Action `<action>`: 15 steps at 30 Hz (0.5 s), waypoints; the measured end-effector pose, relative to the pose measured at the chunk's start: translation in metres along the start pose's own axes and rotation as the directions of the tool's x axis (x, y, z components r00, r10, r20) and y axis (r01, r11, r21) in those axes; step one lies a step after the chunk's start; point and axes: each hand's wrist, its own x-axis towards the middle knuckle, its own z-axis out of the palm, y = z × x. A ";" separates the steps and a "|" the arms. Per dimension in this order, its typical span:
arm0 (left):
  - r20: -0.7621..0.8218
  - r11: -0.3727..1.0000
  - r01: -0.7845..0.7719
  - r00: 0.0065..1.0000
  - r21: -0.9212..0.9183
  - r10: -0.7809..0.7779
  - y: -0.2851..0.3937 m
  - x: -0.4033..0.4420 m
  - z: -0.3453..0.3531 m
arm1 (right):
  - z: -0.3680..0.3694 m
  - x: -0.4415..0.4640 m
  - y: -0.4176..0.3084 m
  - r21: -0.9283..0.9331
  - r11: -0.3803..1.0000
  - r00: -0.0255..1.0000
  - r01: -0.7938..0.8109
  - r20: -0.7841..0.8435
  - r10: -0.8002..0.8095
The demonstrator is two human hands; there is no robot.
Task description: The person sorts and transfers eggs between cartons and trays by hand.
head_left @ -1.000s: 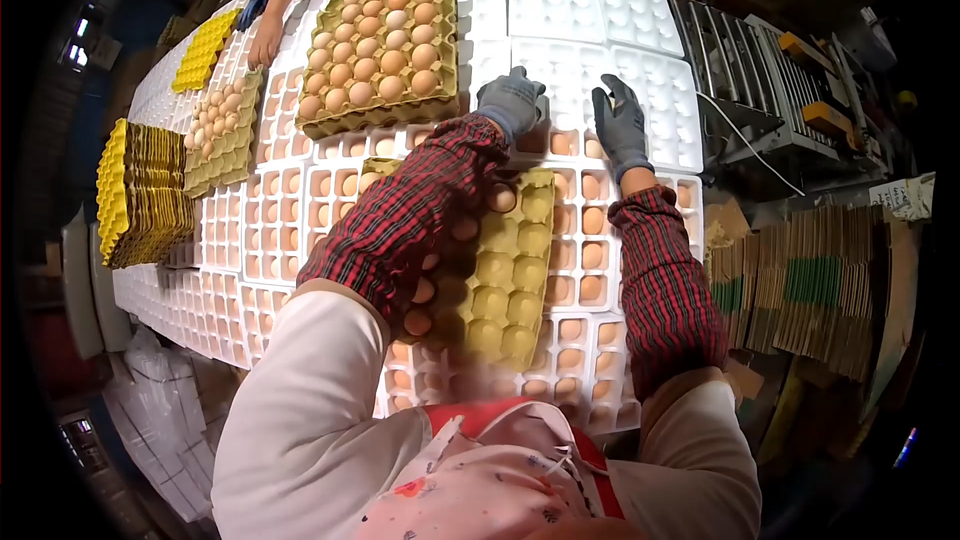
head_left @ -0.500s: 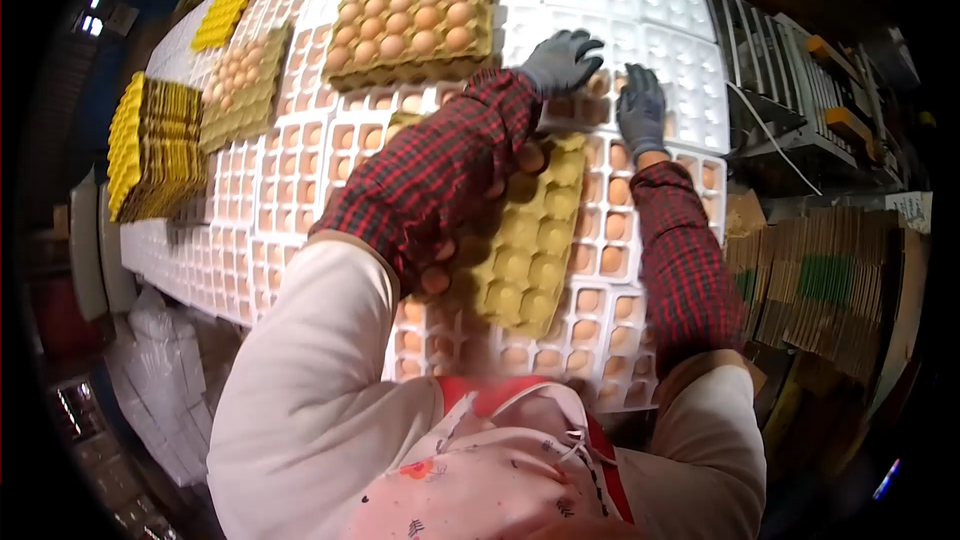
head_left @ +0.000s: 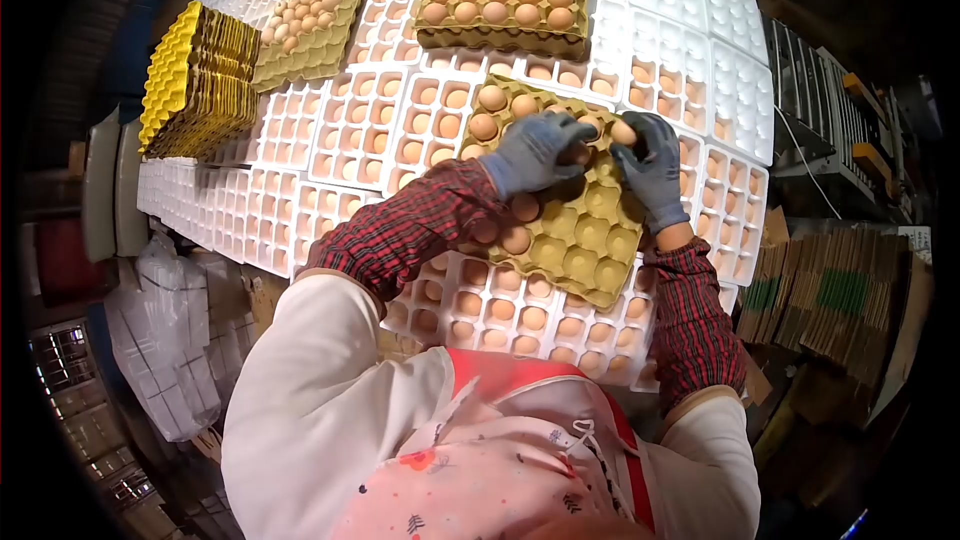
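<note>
My gloved left hand [head_left: 535, 153] is over the pulp egg tray [head_left: 585, 265], fingers curled round brown eggs, partly hidden beneath them. At the tray's right edge, my gloved right hand [head_left: 655, 170] pinches an egg [head_left: 622, 132] between thumb and fingers. Brown eggs [head_left: 483, 127] fill part of the tray's left side, while the cups at its lower right hold none. This tray lies slantwise on top of white egg trays [head_left: 715, 210], which carry eggs in square cells.
A stack of pulp trays full of eggs [head_left: 500, 35] stands ahead. At left are a partly filled pulp tray [head_left: 290, 68] and a tall stack of yellow trays [head_left: 195, 90]. Flattened cardboard boxes [head_left: 830, 290] and a metal roller frame [head_left: 830, 100] stand to the right.
Both hands have come back from the white trays at the far right to the pulp tray and now hold eggs. The view has shifted, and the pulp tray appears more turned.
</note>
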 end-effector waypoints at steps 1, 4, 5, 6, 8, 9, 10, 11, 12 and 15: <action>-0.132 0.956 0.055 0.986 -0.288 -0.097 -0.003 -0.004 -0.019 | 0.007 -0.001 -0.001 0.402 0.907 0.976 -0.128 -0.111 0.187; -0.041 0.929 0.088 0.993 -0.358 -0.109 -0.050 -0.006 -0.037 | 0.001 0.022 -0.008 0.210 0.971 0.990 -0.117 0.099 0.098; 0.149 0.959 0.196 0.975 -0.206 -0.167 -0.032 -0.003 -0.043 | 0.010 0.030 -0.010 -0.052 0.995 0.969 -0.082 0.228 0.092; 0.192 0.985 0.173 0.967 -0.026 -0.165 -0.028 -0.003 -0.029 | 0.021 0.034 -0.016 -0.234 0.972 0.955 -0.012 0.285 0.080; 0.364 0.934 0.116 0.899 0.338 -0.243 -0.006 0.002 -0.017 | 0.040 0.034 -0.018 -0.449 0.892 0.928 0.049 0.351 0.126; 0.398 0.879 0.096 0.865 0.467 -0.306 -0.003 0.006 -0.007 | 0.039 0.038 -0.021 -0.425 0.905 0.923 0.035 0.361 0.134; 0.354 0.871 0.064 0.897 0.487 -0.264 -0.003 0.007 0.000 | 0.035 0.040 -0.024 -0.402 0.915 0.916 0.021 0.375 0.144; 0.311 0.863 0.036 0.924 0.504 -0.221 -0.003 0.006 0.004 | 0.031 0.039 -0.025 -0.379 0.925 0.906 0.006 0.393 0.155; 0.345 0.889 0.077 0.904 0.451 -0.253 -0.008 0.007 0.008 | 0.030 0.030 -0.023 -0.250 0.967 0.966 -0.043 0.238 0.105; 0.367 0.961 0.211 0.892 0.177 -0.264 -0.026 0.010 0.002 | 0.006 0.024 -0.044 0.741 0.414 0.788 -0.529 0.248 0.563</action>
